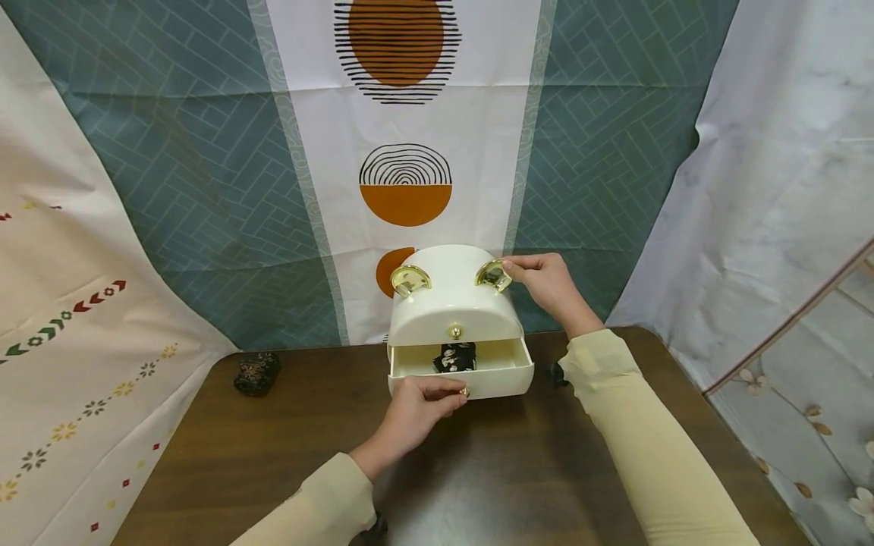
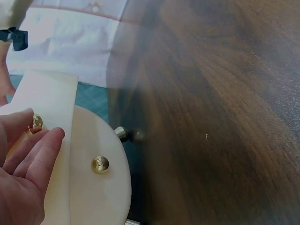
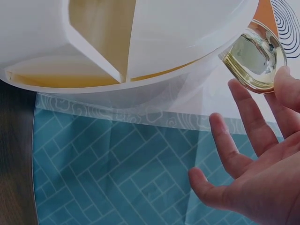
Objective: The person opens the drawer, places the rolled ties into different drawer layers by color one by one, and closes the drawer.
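Note:
A white box (image 1: 451, 296) with a rounded top and two gold ear-like pieces stands at the back of the table. Its lower drawer (image 1: 501, 385) is pulled out and contains a black cloth with a light pattern (image 1: 456, 358). My left hand (image 1: 410, 413) pinches the drawer's small gold knob (image 2: 37, 123) between thumb and fingers. With thumb and index finger, my right hand (image 1: 546, 282) grips the right gold ear piece (image 3: 255, 56); its other fingers are spread apart in the right wrist view. The left ear piece (image 1: 410, 279) is untouched.
Another gold knob (image 1: 455, 331) sits on the box front above the open drawer. A dark patterned bundle (image 1: 256, 374) lies on the brown table (image 1: 300, 440) at the far left. Patterned curtain cloth (image 1: 198, 197) hangs right behind the box, and more hangs along both sides.

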### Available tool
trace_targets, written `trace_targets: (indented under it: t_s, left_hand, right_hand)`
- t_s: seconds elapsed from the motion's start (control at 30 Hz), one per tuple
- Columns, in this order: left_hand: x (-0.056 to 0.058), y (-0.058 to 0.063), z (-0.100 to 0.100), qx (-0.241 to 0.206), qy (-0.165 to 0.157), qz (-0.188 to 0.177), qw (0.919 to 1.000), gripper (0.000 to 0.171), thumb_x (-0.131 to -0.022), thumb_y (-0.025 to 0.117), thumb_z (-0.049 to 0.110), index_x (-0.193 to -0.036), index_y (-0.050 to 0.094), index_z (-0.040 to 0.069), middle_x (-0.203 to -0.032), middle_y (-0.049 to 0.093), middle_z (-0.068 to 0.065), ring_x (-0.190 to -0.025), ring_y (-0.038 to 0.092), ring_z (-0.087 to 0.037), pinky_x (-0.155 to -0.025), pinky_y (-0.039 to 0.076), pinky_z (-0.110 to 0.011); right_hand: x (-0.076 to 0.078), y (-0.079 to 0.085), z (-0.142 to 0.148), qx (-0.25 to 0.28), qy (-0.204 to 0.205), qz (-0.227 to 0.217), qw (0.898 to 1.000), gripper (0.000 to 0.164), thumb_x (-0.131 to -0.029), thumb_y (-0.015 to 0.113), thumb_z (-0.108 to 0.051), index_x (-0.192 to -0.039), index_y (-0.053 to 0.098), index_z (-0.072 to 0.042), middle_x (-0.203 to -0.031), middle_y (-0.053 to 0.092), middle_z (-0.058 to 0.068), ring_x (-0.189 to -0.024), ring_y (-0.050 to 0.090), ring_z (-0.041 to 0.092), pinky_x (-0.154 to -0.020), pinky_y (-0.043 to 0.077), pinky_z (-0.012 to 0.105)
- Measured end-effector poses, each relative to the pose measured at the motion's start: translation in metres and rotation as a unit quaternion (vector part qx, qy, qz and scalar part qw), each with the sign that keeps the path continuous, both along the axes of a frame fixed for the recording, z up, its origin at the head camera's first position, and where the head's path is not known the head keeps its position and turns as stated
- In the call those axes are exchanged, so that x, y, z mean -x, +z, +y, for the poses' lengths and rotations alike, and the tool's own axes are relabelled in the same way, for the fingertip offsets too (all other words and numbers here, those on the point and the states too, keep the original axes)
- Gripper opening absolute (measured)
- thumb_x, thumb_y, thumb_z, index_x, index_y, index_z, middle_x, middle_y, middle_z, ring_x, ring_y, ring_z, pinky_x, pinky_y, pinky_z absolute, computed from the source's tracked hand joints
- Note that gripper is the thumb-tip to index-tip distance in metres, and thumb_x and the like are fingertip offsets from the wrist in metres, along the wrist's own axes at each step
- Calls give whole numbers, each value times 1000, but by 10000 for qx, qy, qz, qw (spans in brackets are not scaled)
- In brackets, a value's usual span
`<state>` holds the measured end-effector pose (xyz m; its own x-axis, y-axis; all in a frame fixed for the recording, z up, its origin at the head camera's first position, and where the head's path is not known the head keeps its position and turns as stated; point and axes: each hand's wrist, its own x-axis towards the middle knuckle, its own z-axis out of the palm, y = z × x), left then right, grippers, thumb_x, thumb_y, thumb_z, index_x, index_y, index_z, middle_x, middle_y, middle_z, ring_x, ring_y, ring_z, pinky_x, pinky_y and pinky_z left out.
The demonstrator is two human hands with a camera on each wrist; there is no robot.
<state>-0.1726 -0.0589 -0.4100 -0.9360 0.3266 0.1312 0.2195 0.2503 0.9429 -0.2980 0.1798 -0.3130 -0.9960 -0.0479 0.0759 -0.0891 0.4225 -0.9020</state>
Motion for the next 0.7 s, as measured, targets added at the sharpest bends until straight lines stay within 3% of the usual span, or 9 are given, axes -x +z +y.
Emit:
trace_targets:
  t_s: [0.33,0.7]
  left_hand:
    - [4,1,-1,-142,39,-116,9998,21,-82,71,7,-102,72,2,-104,71,-12,-80,67,-21,-67,54,-19]
    - [10,1,0,-86,24,34,10000,22,-82,71,8,-103,72,2,-105,71,-12,-81,67,-23,-67,55,-21]
  right_hand:
    - [1,0,-1,50,-28,-46,10000,41,-87,62,-43,-117,67,-16,-126,61,6,-127,49,25,-104,38,50]
    - [0,0,-1,47,-83,-84,9999,40,-88,62,-42,-117,67,-16,-126,62,6,-126,49,25,-104,38,50]
